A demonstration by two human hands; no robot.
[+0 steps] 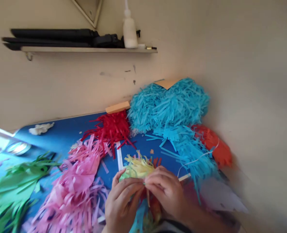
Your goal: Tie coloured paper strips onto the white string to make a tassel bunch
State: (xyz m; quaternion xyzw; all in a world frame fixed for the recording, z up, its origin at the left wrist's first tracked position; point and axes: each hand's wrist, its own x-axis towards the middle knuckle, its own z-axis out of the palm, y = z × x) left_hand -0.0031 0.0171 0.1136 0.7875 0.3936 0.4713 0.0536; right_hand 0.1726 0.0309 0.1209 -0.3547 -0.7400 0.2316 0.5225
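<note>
A multicoloured paper tassel (140, 166) is in front of me, with yellow, green and orange strips fanning out above my fingers. Blue and red strips hang below them. My left hand (124, 199) pinches at the tassel's middle with thumb and fingers. Meeting it fingertip to fingertip, my right hand (166, 191) pinches the same spot. The exact bit between the fingertips is mostly hidden. A thin white string (198, 158) runs from the right toward my right hand.
Fringed paper in green (15, 181), pink (73, 178), red (113, 126) and light blue (167, 105) covers much of the blue table (131, 145). Orange paper (215, 145) lies by the right wall. Above, a shelf (85, 49) holds a white bottle (130, 32) and black items.
</note>
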